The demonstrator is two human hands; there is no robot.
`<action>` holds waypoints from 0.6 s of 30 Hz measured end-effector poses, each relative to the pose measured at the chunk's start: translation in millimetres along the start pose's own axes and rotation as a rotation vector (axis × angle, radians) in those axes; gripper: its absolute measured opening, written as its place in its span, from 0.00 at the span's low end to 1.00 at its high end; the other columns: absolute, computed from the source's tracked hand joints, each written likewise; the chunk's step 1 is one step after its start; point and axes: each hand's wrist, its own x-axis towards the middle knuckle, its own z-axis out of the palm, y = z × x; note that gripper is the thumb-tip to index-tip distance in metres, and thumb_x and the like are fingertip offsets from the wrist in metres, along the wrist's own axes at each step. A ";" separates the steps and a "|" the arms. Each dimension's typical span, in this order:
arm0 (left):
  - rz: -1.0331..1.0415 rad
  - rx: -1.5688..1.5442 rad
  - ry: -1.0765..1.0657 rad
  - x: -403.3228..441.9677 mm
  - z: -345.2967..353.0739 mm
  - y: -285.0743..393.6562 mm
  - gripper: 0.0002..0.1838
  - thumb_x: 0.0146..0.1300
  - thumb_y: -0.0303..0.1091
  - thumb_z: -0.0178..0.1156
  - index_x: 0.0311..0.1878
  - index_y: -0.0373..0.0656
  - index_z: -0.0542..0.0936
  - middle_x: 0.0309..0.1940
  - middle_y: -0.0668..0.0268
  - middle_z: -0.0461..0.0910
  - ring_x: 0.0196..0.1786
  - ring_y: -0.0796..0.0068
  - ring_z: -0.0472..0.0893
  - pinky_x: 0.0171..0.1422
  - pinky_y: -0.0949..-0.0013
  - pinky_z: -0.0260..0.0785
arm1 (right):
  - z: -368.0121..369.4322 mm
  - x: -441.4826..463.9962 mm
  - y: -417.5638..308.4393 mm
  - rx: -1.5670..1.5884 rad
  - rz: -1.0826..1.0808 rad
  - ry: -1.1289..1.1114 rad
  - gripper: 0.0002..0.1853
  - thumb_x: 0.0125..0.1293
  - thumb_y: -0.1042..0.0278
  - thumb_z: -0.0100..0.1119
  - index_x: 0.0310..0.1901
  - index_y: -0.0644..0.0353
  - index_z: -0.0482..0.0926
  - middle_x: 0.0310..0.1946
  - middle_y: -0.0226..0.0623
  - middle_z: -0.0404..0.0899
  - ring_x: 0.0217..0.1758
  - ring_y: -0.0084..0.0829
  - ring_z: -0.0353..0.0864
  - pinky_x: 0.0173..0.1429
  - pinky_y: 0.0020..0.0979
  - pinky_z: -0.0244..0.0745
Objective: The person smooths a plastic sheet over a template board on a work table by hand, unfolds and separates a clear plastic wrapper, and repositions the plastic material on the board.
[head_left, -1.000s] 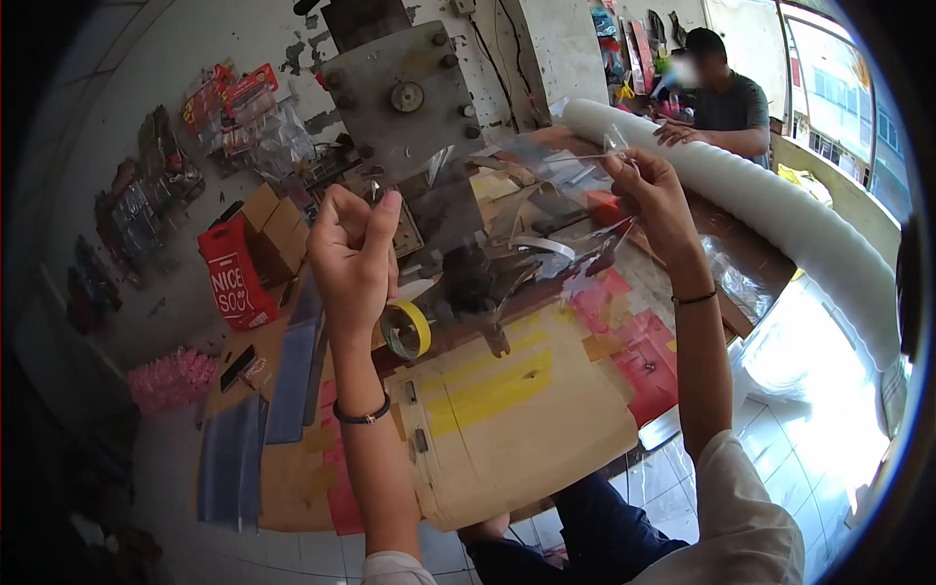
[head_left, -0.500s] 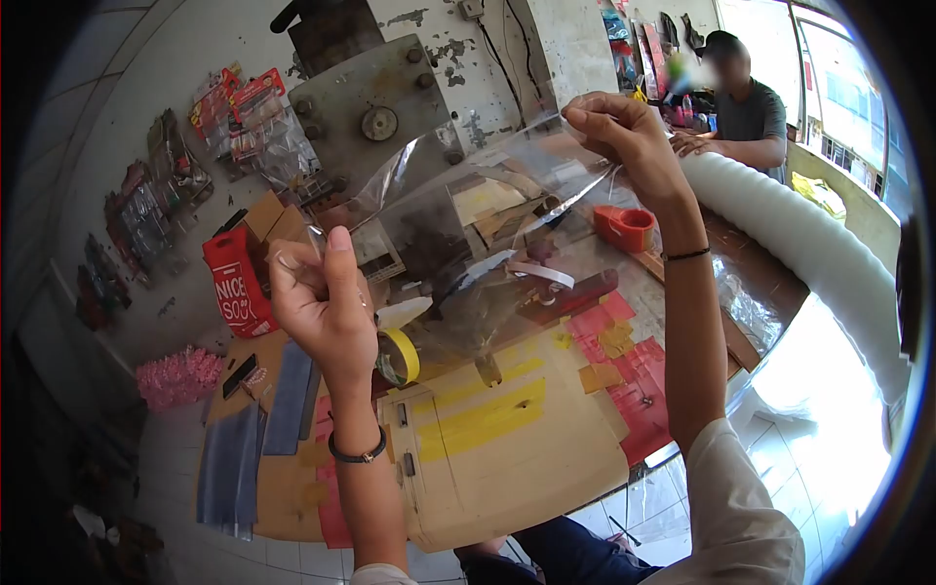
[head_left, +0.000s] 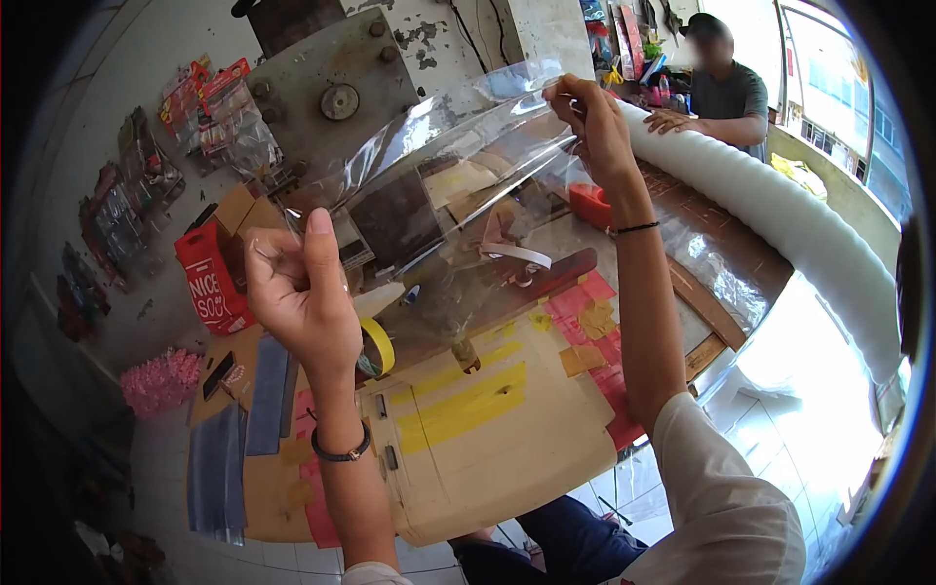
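Observation:
A clear plastic sheet (head_left: pixel 409 229) is stretched in the air between my two hands, above the worktable. My left hand (head_left: pixel 304 292) pinches its left end, thumb up and fingers curled. Higher up on the right, my right hand (head_left: pixel 595 127) grips the other end between thumb and fingers. Through the sheet I see a white tape ring (head_left: pixel 517 255) and part of a machine. A yellow tape roll (head_left: pixel 380 346) stands close to my left wrist. Below lies a tan board (head_left: pixel 507 458) with yellow strips on it.
A red tape dispenser (head_left: pixel 590 205) sits behind my right wrist. A long white roll (head_left: pixel 741 180) runs along the right side, where a person (head_left: pixel 726 93) sits. Blue-grey plastic pieces (head_left: pixel 216 468), a phone (head_left: pixel 218 374) and a red bag (head_left: pixel 210 283) are at the left.
The sheet has unfolded wider and risen behind my hands. In the view, both hands and the surroundings sit further left, and my right hand is a little higher. Both keep their grip.

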 end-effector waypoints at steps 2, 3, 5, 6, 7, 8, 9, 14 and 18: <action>0.007 -0.014 -0.001 -3.3 1.6 2.6 0.12 0.68 0.27 0.60 0.34 0.45 0.65 0.16 0.79 0.64 0.18 0.95 0.60 0.22 0.83 0.48 | -2.0 4.1 12.4 0.046 -0.084 -0.111 0.15 0.70 0.52 0.55 0.35 0.55 0.80 0.18 0.15 0.57 0.18 0.11 0.51 0.21 0.18 0.47; 0.011 -0.024 -0.002 -5.7 4.3 3.4 0.12 0.68 0.26 0.60 0.33 0.45 0.65 0.16 0.79 0.64 0.18 0.95 0.61 0.22 0.83 0.48 | -0.2 7.9 17.9 0.044 -0.129 -0.182 0.15 0.70 0.52 0.56 0.35 0.55 0.80 0.18 0.15 0.57 0.18 0.11 0.50 0.21 0.18 0.46; 0.036 -0.022 -0.009 -9.5 9.3 7.0 0.12 0.68 0.25 0.60 0.33 0.44 0.65 0.17 0.79 0.65 0.19 0.96 0.61 0.23 0.84 0.49 | -8.2 8.1 22.9 -0.005 -0.113 -0.268 0.16 0.69 0.50 0.59 0.38 0.56 0.79 0.19 0.14 0.56 0.19 0.11 0.49 0.21 0.18 0.45; 0.057 -0.010 -0.015 -11.0 11.2 9.9 0.12 0.68 0.25 0.60 0.33 0.44 0.65 0.17 0.79 0.65 0.20 0.96 0.61 0.24 0.84 0.49 | -10.7 7.9 22.6 0.000 -0.103 -0.278 0.16 0.69 0.50 0.59 0.38 0.56 0.79 0.19 0.15 0.60 0.20 0.10 0.52 0.21 0.17 0.46; 0.080 0.004 -0.022 -12.4 13.0 12.2 0.12 0.68 0.24 0.60 0.33 0.43 0.65 0.18 0.79 0.65 0.20 0.96 0.61 0.24 0.84 0.49 | -14.0 8.4 23.8 0.008 -0.095 -0.286 0.16 0.69 0.51 0.59 0.39 0.57 0.79 0.20 0.15 0.63 0.20 0.10 0.56 0.21 0.17 0.46; 0.099 -0.003 -0.034 -13.9 15.2 13.7 0.13 0.67 0.23 0.60 0.33 0.43 0.65 0.18 0.79 0.65 0.20 0.96 0.61 0.24 0.84 0.49 | -16.1 9.5 25.6 0.018 -0.088 -0.293 0.15 0.68 0.51 0.59 0.40 0.57 0.79 0.21 0.16 0.67 0.21 0.09 0.60 0.21 0.17 0.47; 0.116 -0.009 -0.048 -16.0 17.7 15.3 0.13 0.67 0.23 0.61 0.33 0.43 0.65 0.17 0.79 0.65 0.20 0.96 0.61 0.24 0.84 0.49 | -16.9 10.3 29.7 0.062 -0.098 -0.244 0.15 0.68 0.52 0.59 0.40 0.57 0.80 0.24 0.18 0.70 0.24 0.09 0.64 0.21 0.16 0.49; 0.182 0.056 -0.078 -24.3 26.8 12.6 0.15 0.65 0.24 0.63 0.29 0.43 0.66 0.16 0.80 0.63 0.19 0.96 0.59 0.22 0.84 0.47 | -20.5 21.0 56.1 0.248 -0.118 -0.164 0.13 0.68 0.56 0.59 0.41 0.58 0.80 0.36 0.27 0.82 0.37 0.12 0.79 0.23 0.16 0.57; 0.158 0.018 -0.079 -24.2 27.1 10.4 0.14 0.65 0.24 0.63 0.29 0.43 0.66 0.15 0.80 0.63 0.18 0.96 0.59 0.21 0.84 0.48 | -23.0 22.1 59.9 0.154 -0.129 -0.217 0.12 0.69 0.59 0.57 0.41 0.59 0.81 0.35 0.28 0.81 0.37 0.17 0.79 0.35 0.17 0.70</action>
